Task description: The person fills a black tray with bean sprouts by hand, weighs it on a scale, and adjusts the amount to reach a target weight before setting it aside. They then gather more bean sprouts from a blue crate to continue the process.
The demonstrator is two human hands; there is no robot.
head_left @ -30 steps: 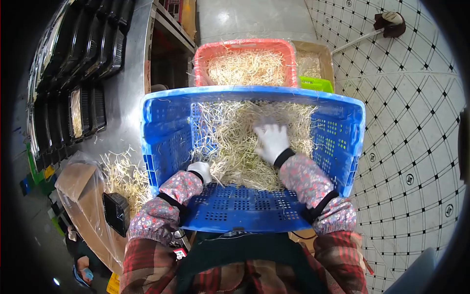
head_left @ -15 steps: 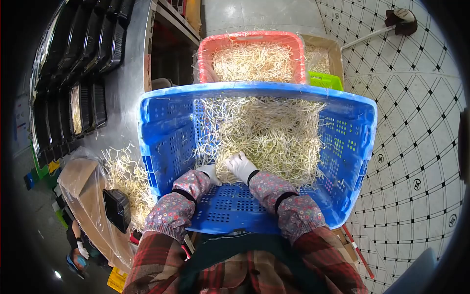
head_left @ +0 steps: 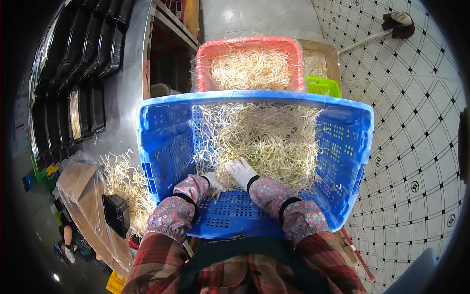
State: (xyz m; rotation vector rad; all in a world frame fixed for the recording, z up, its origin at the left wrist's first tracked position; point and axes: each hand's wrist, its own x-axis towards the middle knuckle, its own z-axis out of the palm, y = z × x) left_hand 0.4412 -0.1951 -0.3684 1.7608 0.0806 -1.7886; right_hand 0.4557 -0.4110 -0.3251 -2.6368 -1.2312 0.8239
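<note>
A large blue perforated crate [head_left: 161, 147] stands before me, with a heap of pale bean sprouts [head_left: 274, 147] against its far side. My right hand [head_left: 240, 172], in a white glove, lies on the near left part of the heap with its fingers spread a little. Lower and further left, my left hand [head_left: 214, 181], also gloved, reaches into the near edge of the sprouts; its fingertips are partly hidden among them.
A red basket [head_left: 200, 66] of sprouts, a green basket [head_left: 323, 87] and a cardboard box [head_left: 333, 59] stand beyond the crate. To the left are stacked black trays [head_left: 93, 44], loose sprouts [head_left: 127, 186] and one tilted black tray [head_left: 115, 215]. A co-worker's gloved hand [head_left: 69, 254] shows lower left.
My right hand has moved slightly down, and its fingers are more spread. My left hand has shifted a little right and down. The co-worker at lower left has moved slightly.
</note>
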